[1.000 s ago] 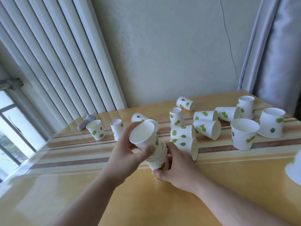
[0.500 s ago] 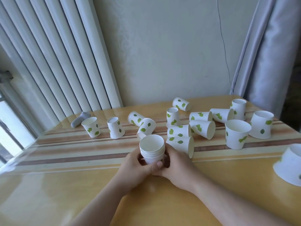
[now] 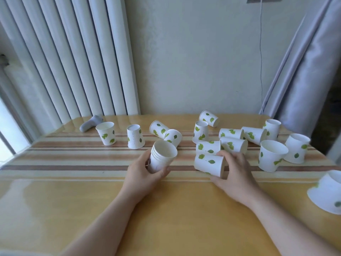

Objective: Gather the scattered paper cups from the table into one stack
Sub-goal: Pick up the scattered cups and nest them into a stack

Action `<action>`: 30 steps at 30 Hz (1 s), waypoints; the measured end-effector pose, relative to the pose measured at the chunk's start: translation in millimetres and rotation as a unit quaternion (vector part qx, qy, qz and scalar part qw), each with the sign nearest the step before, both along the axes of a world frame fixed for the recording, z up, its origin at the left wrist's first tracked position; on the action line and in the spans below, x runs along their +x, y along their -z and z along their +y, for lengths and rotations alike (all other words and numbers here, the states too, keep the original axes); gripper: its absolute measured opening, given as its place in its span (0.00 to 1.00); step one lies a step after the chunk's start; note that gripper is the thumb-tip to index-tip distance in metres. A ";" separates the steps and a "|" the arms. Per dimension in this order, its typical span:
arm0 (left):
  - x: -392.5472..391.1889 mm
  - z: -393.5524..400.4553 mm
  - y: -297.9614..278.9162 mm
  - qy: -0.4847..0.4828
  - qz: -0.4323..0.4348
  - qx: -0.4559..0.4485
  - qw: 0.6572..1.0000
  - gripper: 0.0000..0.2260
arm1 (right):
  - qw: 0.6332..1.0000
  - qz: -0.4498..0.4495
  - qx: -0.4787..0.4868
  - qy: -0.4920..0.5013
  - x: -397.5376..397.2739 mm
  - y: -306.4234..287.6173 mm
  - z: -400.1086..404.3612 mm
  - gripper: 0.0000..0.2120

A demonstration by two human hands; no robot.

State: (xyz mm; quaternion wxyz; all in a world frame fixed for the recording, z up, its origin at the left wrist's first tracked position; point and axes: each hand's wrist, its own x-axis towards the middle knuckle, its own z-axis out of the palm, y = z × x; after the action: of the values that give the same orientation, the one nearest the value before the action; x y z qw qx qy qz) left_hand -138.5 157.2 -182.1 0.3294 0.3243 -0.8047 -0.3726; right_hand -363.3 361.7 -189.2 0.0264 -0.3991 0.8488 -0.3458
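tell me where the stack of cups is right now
The stack is left of centre in the head view, held upright in the left hand on the striped table, just left of the lying cup under the right hand.

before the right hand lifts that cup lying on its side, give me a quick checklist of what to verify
1. Left hand grips the stack of white paper cups: ok.
2. Stack's mouth is open and facing up to receive a cup: ok.
3. Right hand is closed on the white leaf-printed paper cup lying on its side: ok, fingers over it, thumb beneath.
4. That cup is free of the tipped cup behind it: cannot tell, they look to be touching.
5. Striped table between cup and stack is bare: ok.
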 end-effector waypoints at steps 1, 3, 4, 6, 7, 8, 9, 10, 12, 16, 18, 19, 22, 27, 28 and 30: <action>1.2 1.8 -1.3 0.007 -0.003 -0.004 1.000 0.24 | 1.000 0.007 -0.026 0.000 2.4 1.0 -0.2 0.35; 2.8 4.2 -1.4 0.016 -0.009 -0.026 0.999 0.28 | 0.998 -0.009 -0.065 0.006 9.5 -0.7 1.2 0.32; 3.3 4.5 -1.3 0.017 -0.010 -0.038 0.999 0.30 | 0.996 -0.034 -0.088 0.002 12.6 -2.7 1.4 0.32; 3.3 2.9 -0.8 0.018 -0.011 -0.051 0.998 0.33 | 0.977 -0.135 -0.161 -0.024 22.5 -15.4 -2.1 0.29; 3.0 2.0 -0.6 0.021 -0.012 -0.052 0.998 0.34 | 0.955 -0.202 -0.212 -0.047 28.1 -23.5 -6.8 0.27; 3.0 0.8 -0.1 0.024 -0.014 -0.053 0.998 0.36 | 0.925 -0.267 -0.261 -0.068 32.9 -31.6 -12.9 0.25; 2.9 -0.4 0.5 0.027 -0.016 -0.055 0.998 0.36 | 0.900 -0.316 -0.291 -0.081 36.4 -39.4 -19.5 0.24; 3.0 -1.1 1.0 0.027 -0.020 -0.060 0.998 0.37 | 0.887 -0.337 -0.301 -0.090 39.5 -46.3 -25.6 0.25; 2.8 -2.0 1.3 0.022 -0.029 -0.071 0.997 0.37 | 0.905 -0.309 -0.275 -0.096 44.7 -54.3 -37.2 0.30; 1.5 -2.6 1.3 0.015 -0.036 -0.081 0.996 0.33 | 0.952 -0.232 -0.178 -0.093 55.1 -59.9 -50.8 0.37; 0.8 -3.4 1.8 0.012 -0.037 -0.081 0.996 0.32 | 0.956 -0.220 -0.166 -0.102 58.4 -58.9 -56.1 0.43; 0.3 -3.8 1.9 0.009 -0.038 -0.082 0.996 0.32 | 0.956 -0.218 -0.164 -0.105 59.7 -58.4 -58.6 0.46; 0.2 -3.2 2.2 0.006 -0.043 -0.082 0.996 0.30 | 0.952 -0.228 -0.162 -0.123 58.3 -53.8 -60.8 0.53; 0.5 -2.8 2.4 0.009 -0.026 -0.066 0.997 0.28 | 0.975 -0.114 -0.173 -0.080 24.1 -42.7 -48.9 0.39; 0.0 -3.0 2.3 0.010 -0.024 -0.064 0.998 0.27 | 0.985 -0.045 -0.167 -0.030 10.2 -41.6 -47.4 0.36; -1.7 -4.0 2.4 0.007 -0.021 -0.055 0.998 0.26 | 0.993 0.086 -0.071 0.044 -13.5 -42.5 -45.7 0.34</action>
State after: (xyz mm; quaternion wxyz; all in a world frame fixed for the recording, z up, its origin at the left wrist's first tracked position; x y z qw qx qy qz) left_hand -140.2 153.2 -184.4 0.3269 0.3076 -0.8330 -0.3235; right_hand -376.8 315.9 -146.7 -0.0908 -0.3903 0.8379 -0.3705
